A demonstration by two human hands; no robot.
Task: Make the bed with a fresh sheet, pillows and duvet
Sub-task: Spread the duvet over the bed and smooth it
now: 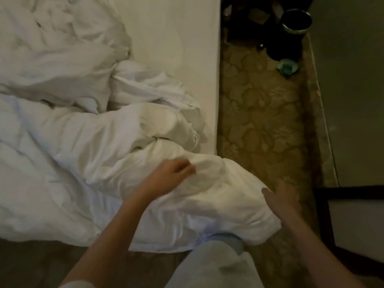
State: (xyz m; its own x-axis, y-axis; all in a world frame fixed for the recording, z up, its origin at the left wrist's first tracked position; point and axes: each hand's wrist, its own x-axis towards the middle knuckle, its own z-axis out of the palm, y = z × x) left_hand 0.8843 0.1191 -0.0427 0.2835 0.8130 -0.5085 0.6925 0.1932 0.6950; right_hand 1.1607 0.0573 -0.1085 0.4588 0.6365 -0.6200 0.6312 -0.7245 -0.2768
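1. The duvet lies crumpled on the bed, and its near corner hangs over the mattress edge toward the floor.
2. It looks soft, bulky and light; it will sag, so I would take it at the corner and the hem.
3. The left hand has curled fingers on a fold; the picture is blurred, so a real pinch is uncertain.
4. The right hand is spread, beside the hanging corner.
5. Further out are the patterned carpet and a dark bin.

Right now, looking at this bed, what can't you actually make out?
Head view only:
- Left hand: motion-blurred, so its grip on the duvet is unclear.
- Right hand: fingertips blurred at the duvet corner.
- Dark container on the floor: contents lost in shadow.
- Pillows: none distinguishable among the rumpled white bedding.
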